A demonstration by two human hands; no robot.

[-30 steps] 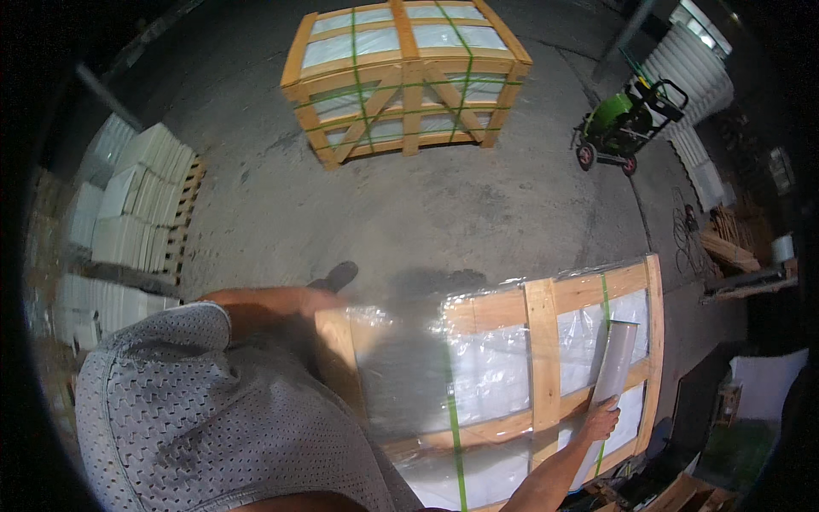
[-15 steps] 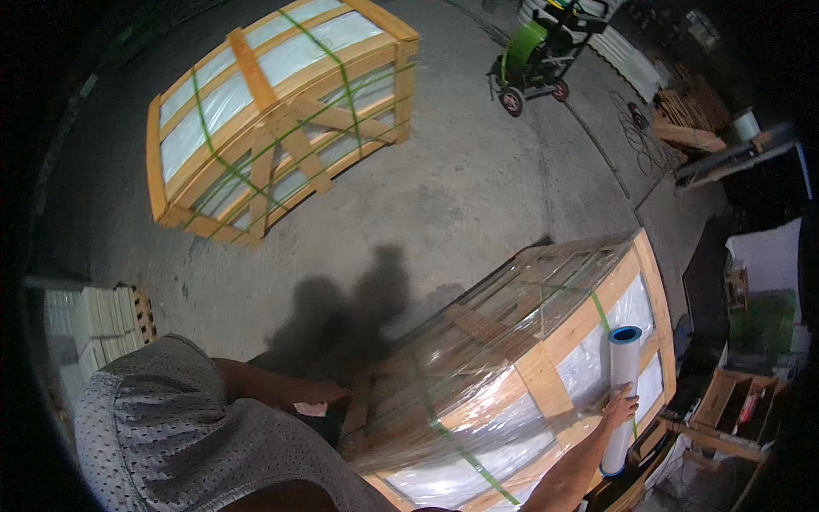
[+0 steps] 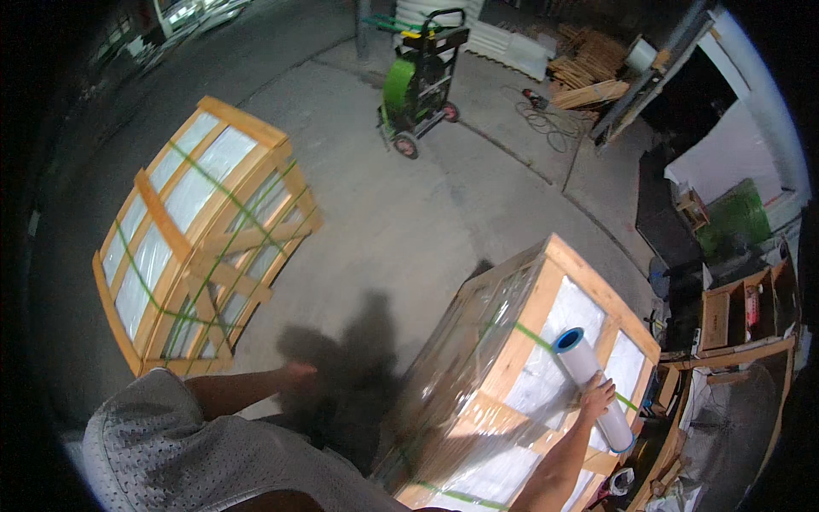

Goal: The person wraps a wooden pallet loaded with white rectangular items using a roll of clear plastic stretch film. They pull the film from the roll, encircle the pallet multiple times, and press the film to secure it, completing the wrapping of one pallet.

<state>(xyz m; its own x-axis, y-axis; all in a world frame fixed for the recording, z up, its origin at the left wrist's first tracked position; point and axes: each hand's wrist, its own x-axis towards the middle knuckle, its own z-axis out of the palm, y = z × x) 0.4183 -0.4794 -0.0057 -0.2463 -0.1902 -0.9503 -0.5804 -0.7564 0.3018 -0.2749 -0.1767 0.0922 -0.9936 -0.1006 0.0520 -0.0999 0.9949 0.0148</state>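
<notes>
My right hand [image 3: 596,398] grips a white roll of stretch film [image 3: 592,375] with blue ends around its middle. The roll lies tilted just over the top of a wooden crate [image 3: 597,284]. White sheeting shows between the crate's boards, and clear film covers its near side. A green strap [image 3: 534,335] runs across the boards near the roll's far end. Away from the crate, my left hand [image 3: 299,375] hangs out over the floor with the arm stretched; its fingers are too blurred to make out.
A second strapped wooden crate [image 3: 183,247] stands at the left. Beyond it is a wheeled strap cart [image 3: 420,90] with a green reel. A cable [image 3: 550,128] and stacked wood [image 3: 589,64] lie far right. Wooden shelving [image 3: 742,311] stands close beside the near crate.
The view has swung right and up. The roll has tipped from near upright to a slant, still in my right hand. My left arm has moved outward from the near crate.
</notes>
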